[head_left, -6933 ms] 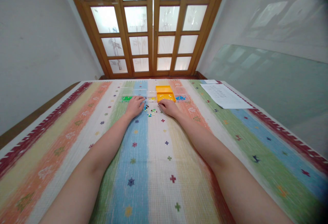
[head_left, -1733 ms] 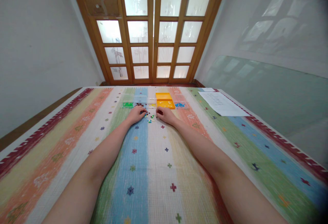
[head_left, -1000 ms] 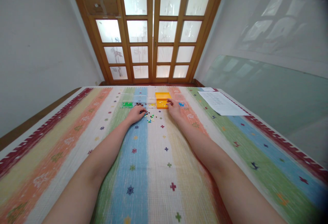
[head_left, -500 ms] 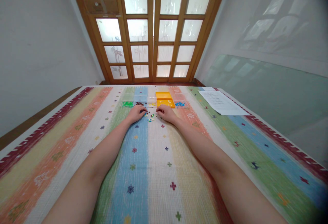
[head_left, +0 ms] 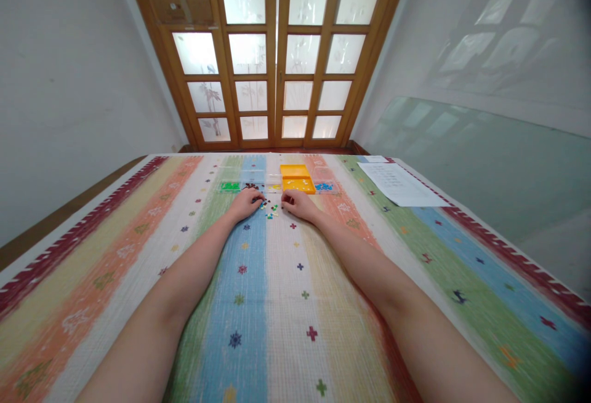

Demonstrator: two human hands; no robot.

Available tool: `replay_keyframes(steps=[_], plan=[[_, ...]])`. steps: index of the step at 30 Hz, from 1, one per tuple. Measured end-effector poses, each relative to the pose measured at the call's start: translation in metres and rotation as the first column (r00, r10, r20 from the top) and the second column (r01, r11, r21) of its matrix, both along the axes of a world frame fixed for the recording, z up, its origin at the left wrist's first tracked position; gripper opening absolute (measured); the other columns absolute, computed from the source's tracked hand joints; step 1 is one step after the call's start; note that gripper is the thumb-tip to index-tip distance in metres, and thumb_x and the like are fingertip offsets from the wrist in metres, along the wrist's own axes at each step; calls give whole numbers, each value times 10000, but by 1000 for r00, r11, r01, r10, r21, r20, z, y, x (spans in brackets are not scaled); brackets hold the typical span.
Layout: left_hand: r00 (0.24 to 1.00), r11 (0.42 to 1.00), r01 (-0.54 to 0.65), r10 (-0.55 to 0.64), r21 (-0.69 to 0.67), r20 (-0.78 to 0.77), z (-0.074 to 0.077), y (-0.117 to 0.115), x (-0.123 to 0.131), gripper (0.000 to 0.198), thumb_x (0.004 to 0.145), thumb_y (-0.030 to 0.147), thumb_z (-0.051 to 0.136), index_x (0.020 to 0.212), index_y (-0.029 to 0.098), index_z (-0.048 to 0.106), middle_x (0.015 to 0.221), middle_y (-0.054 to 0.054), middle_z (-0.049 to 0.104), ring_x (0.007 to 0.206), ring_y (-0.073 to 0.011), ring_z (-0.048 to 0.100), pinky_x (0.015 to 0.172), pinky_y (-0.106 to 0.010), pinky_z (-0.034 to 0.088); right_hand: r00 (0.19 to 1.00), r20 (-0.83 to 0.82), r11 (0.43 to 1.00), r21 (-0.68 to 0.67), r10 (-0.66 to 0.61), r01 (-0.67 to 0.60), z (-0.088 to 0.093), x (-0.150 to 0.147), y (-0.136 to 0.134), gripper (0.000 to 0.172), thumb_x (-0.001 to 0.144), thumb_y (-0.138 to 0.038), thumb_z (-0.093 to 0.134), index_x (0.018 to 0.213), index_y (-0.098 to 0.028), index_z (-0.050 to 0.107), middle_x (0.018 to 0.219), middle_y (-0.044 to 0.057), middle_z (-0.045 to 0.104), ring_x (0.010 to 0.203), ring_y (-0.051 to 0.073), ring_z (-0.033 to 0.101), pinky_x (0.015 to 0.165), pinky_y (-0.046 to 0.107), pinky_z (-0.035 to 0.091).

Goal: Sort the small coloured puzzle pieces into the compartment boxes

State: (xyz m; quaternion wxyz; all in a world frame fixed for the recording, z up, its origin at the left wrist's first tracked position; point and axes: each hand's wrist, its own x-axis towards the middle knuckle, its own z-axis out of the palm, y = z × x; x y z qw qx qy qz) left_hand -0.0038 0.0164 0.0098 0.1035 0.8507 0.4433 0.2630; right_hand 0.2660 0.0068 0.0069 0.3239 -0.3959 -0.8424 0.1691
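Note:
A small heap of tiny coloured beads (head_left: 270,208) lies on the striped cloth (head_left: 277,304) far out in front of me. My left hand (head_left: 246,201) rests just left of the heap, fingers curled down at its edge. My right hand (head_left: 298,202) rests just right of it, fingertips bent onto the cloth beside the beads. Anything pinched in either hand is too small to see. Right behind the hands stands a row of small boxes: one with green beads (head_left: 229,186), clear ones (head_left: 273,187), an open orange box (head_left: 298,179) and one with blue beads (head_left: 324,187).
A printed sheet of paper (head_left: 399,185) lies at the far right of the table. A glass pane (head_left: 484,163) leans along the right wall. Wooden doors with frosted panes (head_left: 277,58) stand beyond the table's far edge.
A second ago my right hand was reaching over the orange box; it has come back to the bead heap. My left hand has stayed put.

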Motion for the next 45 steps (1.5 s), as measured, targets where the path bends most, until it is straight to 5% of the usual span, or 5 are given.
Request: replay_keyframes(steps=[6,21,36,45], plan=[[1000,1000,-6,6,-1,11,-2,1,0,210,930,260,607,1019,219,793,1052,-71,748,1030,-237,656,1003,-389,494,977,-167,991,-14,-135,134,0,2,4,28,849,-213,581,850,-207,609,784,-5,638,709,160,548,669,263,391],[1000,1000,9,-8,11,-11,0,0,-1,231,933,265,581,1022,218,789,1064,-73,753,1044,-239,653,1014,-411,496,874,-290,918,-47,-389,393,10,13,10,267,917,-223,501,1066,-184,718,1055,128,710,1011,252,609,969,424,484],[1000,1000,-8,9,28,-26,5,-7,3,217,952,273,584,1027,218,780,1050,-79,717,1041,-240,631,995,-394,485,888,-292,930,-16,-356,368,37,26,-14,265,995,-301,519,1206,-226,661,1134,159,665,1161,308,545,1027,457,445],[991,990,109,-100,93,-91,14,-32,41,221,970,290,576,1048,229,774,1096,-92,698,1082,-254,606,1010,-425,468,899,-268,932,9,-348,363,35,23,-15,224,994,-281,505,1137,-239,672,1043,135,678,1102,301,560,983,434,467]])
